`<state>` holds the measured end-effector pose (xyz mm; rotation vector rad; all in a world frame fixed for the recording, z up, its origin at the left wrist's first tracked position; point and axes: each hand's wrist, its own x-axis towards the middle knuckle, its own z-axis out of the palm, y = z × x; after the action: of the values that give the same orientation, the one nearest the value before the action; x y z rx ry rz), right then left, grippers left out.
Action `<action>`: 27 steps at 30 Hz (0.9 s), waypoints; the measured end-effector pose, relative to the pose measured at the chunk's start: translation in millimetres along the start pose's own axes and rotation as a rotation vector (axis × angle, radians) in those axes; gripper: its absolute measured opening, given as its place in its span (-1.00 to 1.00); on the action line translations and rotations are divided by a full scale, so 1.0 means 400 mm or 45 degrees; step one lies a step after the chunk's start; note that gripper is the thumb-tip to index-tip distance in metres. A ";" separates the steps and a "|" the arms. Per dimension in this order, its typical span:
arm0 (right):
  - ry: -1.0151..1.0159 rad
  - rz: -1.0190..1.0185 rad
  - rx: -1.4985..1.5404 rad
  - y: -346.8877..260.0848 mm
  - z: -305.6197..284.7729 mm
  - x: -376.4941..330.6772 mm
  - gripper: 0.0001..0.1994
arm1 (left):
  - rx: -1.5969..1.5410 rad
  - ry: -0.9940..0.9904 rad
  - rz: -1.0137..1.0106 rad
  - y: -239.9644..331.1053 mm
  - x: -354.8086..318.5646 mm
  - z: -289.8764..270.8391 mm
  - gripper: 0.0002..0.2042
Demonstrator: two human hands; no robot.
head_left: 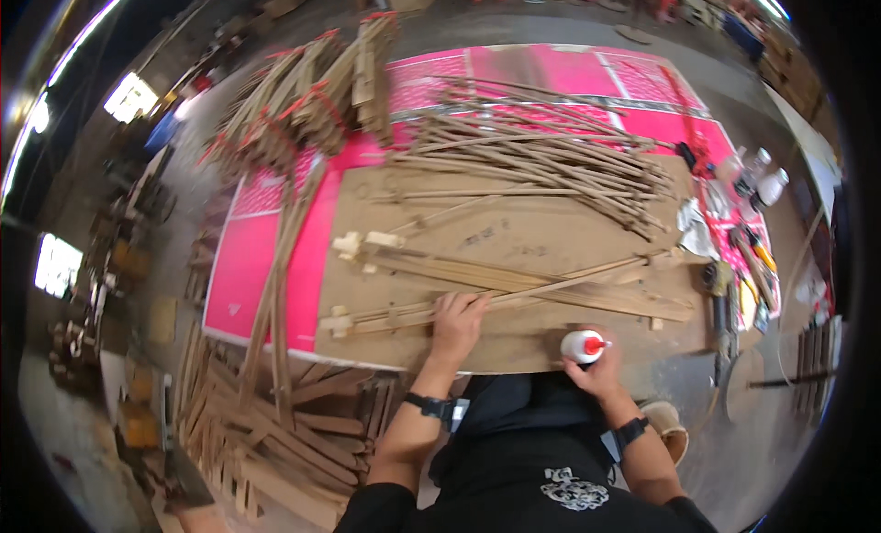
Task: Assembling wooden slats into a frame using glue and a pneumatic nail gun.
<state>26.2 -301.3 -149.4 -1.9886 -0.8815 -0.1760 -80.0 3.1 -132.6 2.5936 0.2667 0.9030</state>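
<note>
My left hand [458, 324] is closed on a thin wooden strip [569, 280], which slants from my fingers up to the right over other wooden strips. In my right hand [601, 368], at the board's near edge, is a white squeeze bottle [576, 347] with a red nozzle cap turned upward. Flat wooden strips [450, 269] lie crossed in front of me on a brown board [541, 225]. Small pale wooden blocks [346, 246] sit at their left ends. My left fingertips are partly hidden among the strips.
A pile of thin wooden sticks [541, 157] covers the board's far part. Bundles of sticks tied with red [312, 92] stand at the far left. A power drill [719, 294], white bottles [773, 186] and hand tools line the right edge. Wooden parts [284, 432] are stacked below left.
</note>
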 end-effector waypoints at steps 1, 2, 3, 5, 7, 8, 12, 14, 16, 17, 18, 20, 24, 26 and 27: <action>0.005 0.006 0.036 0.005 0.000 0.000 -0.40 | -0.048 0.006 0.001 0.003 0.004 -0.001 -0.74; -0.019 -0.016 0.066 0.003 0.003 0.000 -0.40 | -0.097 0.013 0.004 0.003 0.006 -0.005 -0.74; -0.020 0.026 0.059 0.000 0.001 -0.001 -0.41 | -0.071 0.026 -0.015 -0.001 0.007 -0.004 -0.74; -0.050 0.058 0.024 -0.004 0.001 0.007 -0.42 | -0.076 0.025 0.023 -0.013 0.004 -0.010 -0.75; -0.052 0.051 0.016 -0.013 -0.004 0.011 -0.42 | -0.079 0.024 0.001 -0.018 0.001 -0.010 -0.74; -0.045 0.054 -0.003 -0.015 -0.004 0.012 -0.43 | -0.095 0.015 -0.012 -0.022 -0.001 -0.012 -0.72; -0.038 0.039 -0.008 -0.012 -0.008 0.012 -0.43 | -0.090 0.022 -0.014 -0.030 -0.003 -0.012 -0.72; -0.041 0.023 -0.031 -0.011 -0.008 0.015 -0.43 | -0.071 0.064 -0.004 -0.033 -0.005 -0.008 -0.71; -0.036 0.016 -0.067 -0.012 -0.011 0.017 -0.43 | -0.061 0.072 -0.001 -0.031 -0.001 -0.006 -0.75; -0.053 0.030 -0.058 -0.016 -0.015 0.018 -0.43 | -0.050 0.084 0.002 -0.029 0.001 -0.005 -0.79; -0.063 0.055 -0.066 -0.020 -0.028 0.016 -0.43 | -0.084 0.074 0.015 -0.025 0.007 0.000 -0.79; -0.060 0.104 0.022 -0.014 -0.034 0.004 -0.42 | -0.076 0.045 0.027 -0.019 0.018 0.004 -0.83; -0.086 0.040 0.134 -0.027 -0.015 0.011 -0.29 | 0.071 0.031 -0.001 -0.052 -0.006 -0.014 -0.90; -0.153 -0.027 0.072 -0.021 -0.019 0.016 -0.23 | 0.071 -0.030 -0.074 -0.067 -0.014 -0.025 -0.81; -0.207 0.017 0.095 -0.039 -0.020 0.025 -0.26 | 0.095 -0.002 -0.046 -0.077 -0.021 -0.029 -0.81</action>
<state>25.1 -297.5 -129.8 -1.9592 -0.9632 0.0266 -95.4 32.1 -141.7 2.6479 0.3524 0.8948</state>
